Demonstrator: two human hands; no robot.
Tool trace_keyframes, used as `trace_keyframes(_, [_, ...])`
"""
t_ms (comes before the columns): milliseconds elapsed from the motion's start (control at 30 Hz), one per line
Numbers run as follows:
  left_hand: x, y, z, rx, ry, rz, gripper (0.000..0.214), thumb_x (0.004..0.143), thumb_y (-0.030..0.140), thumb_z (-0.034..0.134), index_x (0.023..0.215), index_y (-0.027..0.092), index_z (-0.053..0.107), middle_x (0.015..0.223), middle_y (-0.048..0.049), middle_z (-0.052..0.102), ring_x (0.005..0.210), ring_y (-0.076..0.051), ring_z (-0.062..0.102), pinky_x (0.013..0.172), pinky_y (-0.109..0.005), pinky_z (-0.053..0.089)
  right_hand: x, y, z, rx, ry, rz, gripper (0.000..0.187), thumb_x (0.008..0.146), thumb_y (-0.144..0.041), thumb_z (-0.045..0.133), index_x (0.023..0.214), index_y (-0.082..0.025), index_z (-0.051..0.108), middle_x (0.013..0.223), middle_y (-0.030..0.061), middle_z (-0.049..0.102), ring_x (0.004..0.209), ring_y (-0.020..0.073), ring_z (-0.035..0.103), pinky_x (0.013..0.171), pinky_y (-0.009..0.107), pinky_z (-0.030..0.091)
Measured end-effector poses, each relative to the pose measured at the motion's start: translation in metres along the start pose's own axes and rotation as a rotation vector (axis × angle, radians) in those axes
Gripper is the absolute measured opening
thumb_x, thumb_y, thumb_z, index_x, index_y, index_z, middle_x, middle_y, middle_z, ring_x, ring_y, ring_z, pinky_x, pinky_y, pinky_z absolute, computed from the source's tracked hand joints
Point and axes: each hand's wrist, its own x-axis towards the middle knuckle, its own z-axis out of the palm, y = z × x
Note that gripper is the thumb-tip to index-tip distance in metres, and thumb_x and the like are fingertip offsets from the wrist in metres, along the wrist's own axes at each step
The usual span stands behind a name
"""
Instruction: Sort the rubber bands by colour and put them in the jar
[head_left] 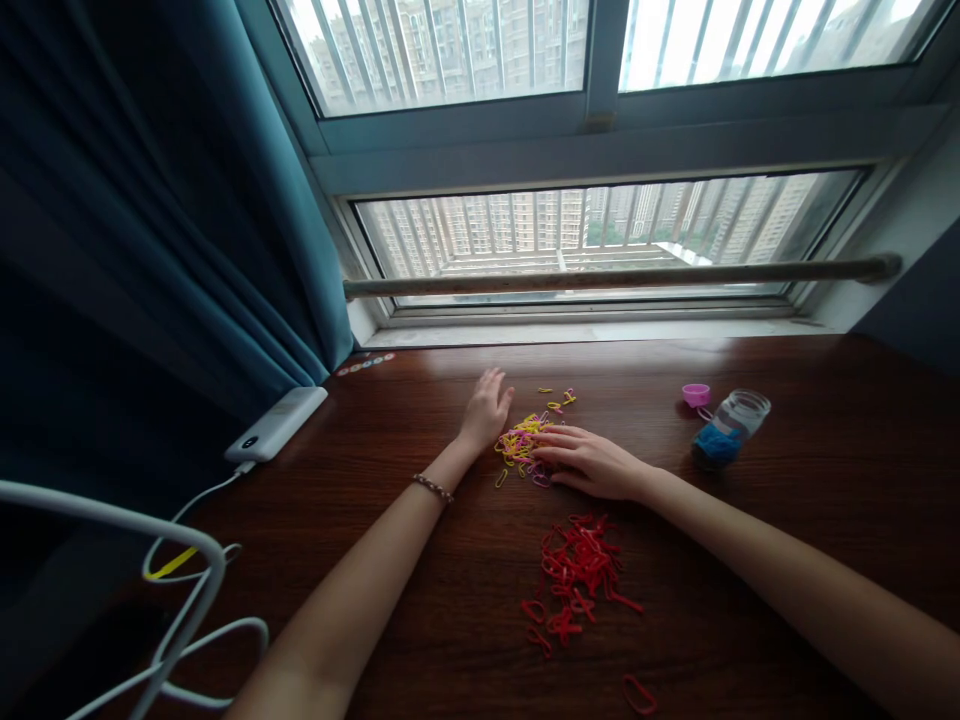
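A small heap of yellow and pink rubber bands (523, 440) lies on the dark wooden table (825, 480) near the window. My left hand (487, 408) rests flat beside the heap's left edge, fingers stretched out. My right hand (589, 462) lies over the heap's right side, fingers extended and touching the bands. Closer to me sits a separate heap of red rubber bands (577, 575), with one stray red band (639, 693) near the table's front. A beaded bracelet (433, 487) circles my left wrist.
A clear jar (729, 428) holding blue bands lies tipped at the right, its pink lid (696, 394) beside it. A white power bank (276, 423) with a cable sits at the left by the teal curtain (165, 220). A window with a rail (615, 278) runs behind.
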Motion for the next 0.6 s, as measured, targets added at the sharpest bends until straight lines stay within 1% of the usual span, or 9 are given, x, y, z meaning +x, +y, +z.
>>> trace_keyframes(33, [0.007, -0.008, 0.003, 0.062, 0.002, -0.083, 0.048, 0.085, 0.036, 0.041, 0.120, 0.005, 0.045, 0.134, -0.0190, 0.036, 0.129, -0.028, 0.024, 0.106, -0.044, 0.018, 0.001, 0.007, 0.001, -0.023, 0.036, 0.040, 0.039, 0.086, -0.033, 0.044, 0.124, -0.025, 0.045, 0.133, 0.0046, 0.042, 0.124, 0.0194, 0.034, 0.104, 0.039, 0.029])
trace_keyframes(67, [0.013, -0.015, 0.006, 0.086, -0.043, -0.137, 0.050, 0.085, 0.036, 0.040, 0.121, 0.002, 0.043, 0.133, -0.0222, 0.035, 0.129, -0.030, 0.024, 0.106, -0.047, 0.018, 0.002, 0.017, 0.003, -0.047, 0.081, 0.101, 0.039, 0.086, -0.032, 0.043, 0.125, -0.024, 0.044, 0.133, 0.0053, 0.042, 0.124, 0.0195, 0.034, 0.104, 0.040, 0.028])
trace_keyframes(100, [0.018, -0.020, 0.009, 0.080, -0.105, -0.132, 0.050, 0.085, 0.035, 0.038, 0.120, 0.000, 0.044, 0.132, -0.0240, 0.036, 0.128, -0.031, 0.026, 0.105, -0.048, 0.018, 0.005, 0.028, 0.006, -0.070, 0.124, 0.169, 0.040, 0.087, -0.032, 0.042, 0.126, -0.023, 0.043, 0.134, 0.0065, 0.040, 0.124, 0.0202, 0.033, 0.104, 0.041, 0.028])
trace_keyframes(167, [0.024, -0.023, 0.015, 0.058, -0.183, -0.086, 0.044, 0.085, 0.034, 0.039, 0.116, 0.004, 0.050, 0.128, -0.0200, 0.044, 0.124, -0.027, 0.034, 0.105, -0.042, 0.023, 0.011, 0.051, 0.011, -0.105, 0.201, 0.328, 0.045, 0.085, -0.034, 0.044, 0.128, -0.019, 0.041, 0.136, 0.0103, 0.036, 0.126, 0.0231, 0.030, 0.103, 0.044, 0.028])
trace_keyframes(233, [0.024, -0.018, 0.020, 0.010, -0.238, -0.012, 0.038, 0.086, 0.033, 0.038, 0.111, 0.010, 0.055, 0.124, -0.0129, 0.051, 0.119, -0.022, 0.042, 0.103, -0.035, 0.029, 0.019, 0.069, 0.016, -0.088, 0.199, 0.440, 0.048, 0.085, -0.037, 0.043, 0.129, -0.015, 0.039, 0.135, 0.0140, 0.037, 0.126, 0.0246, 0.030, 0.102, 0.044, 0.029])
trace_keyframes(333, [0.015, -0.001, 0.019, -0.154, -0.322, 0.106, 0.036, 0.088, 0.032, 0.034, 0.108, 0.015, 0.057, 0.115, -0.0082, 0.058, 0.109, -0.019, 0.051, 0.098, -0.033, 0.036, 0.029, 0.073, 0.019, -0.013, 0.095, 0.366, 0.043, 0.087, -0.035, 0.039, 0.125, -0.015, 0.044, 0.130, 0.0127, 0.044, 0.123, 0.0220, 0.035, 0.104, 0.040, 0.028])
trace_keyframes(433, [-0.004, 0.019, 0.005, -0.309, -0.403, 0.207, 0.034, 0.086, 0.031, 0.038, 0.112, 0.016, 0.056, 0.115, -0.0079, 0.058, 0.107, -0.019, 0.052, 0.096, -0.033, 0.038, 0.029, 0.053, 0.015, 0.033, 0.031, 0.209, 0.039, 0.088, -0.034, 0.039, 0.122, -0.019, 0.048, 0.130, 0.0093, 0.044, 0.123, 0.0208, 0.036, 0.104, 0.039, 0.027])
trace_keyframes(533, [-0.029, 0.035, -0.017, -0.313, -0.481, 0.282, 0.034, 0.083, 0.031, 0.046, 0.114, 0.017, 0.054, 0.118, -0.0088, 0.055, 0.111, -0.020, 0.048, 0.098, -0.034, 0.036, 0.013, 0.027, 0.005, 0.065, -0.004, 0.123, 0.041, 0.086, -0.037, 0.042, 0.124, -0.022, 0.046, 0.133, 0.0080, 0.041, 0.122, 0.0203, 0.037, 0.102, 0.037, 0.031])
trace_keyframes(600, [-0.044, 0.040, -0.029, -0.280, -0.538, 0.311, 0.042, 0.079, 0.032, 0.053, 0.119, 0.019, 0.050, 0.120, -0.0087, 0.053, 0.113, -0.020, 0.046, 0.098, -0.034, 0.035, -0.003, 0.016, -0.001, 0.075, -0.025, 0.077, 0.039, 0.085, -0.035, 0.044, 0.122, -0.024, 0.048, 0.131, 0.0063, 0.043, 0.121, 0.0195, 0.038, 0.101, 0.036, 0.032])
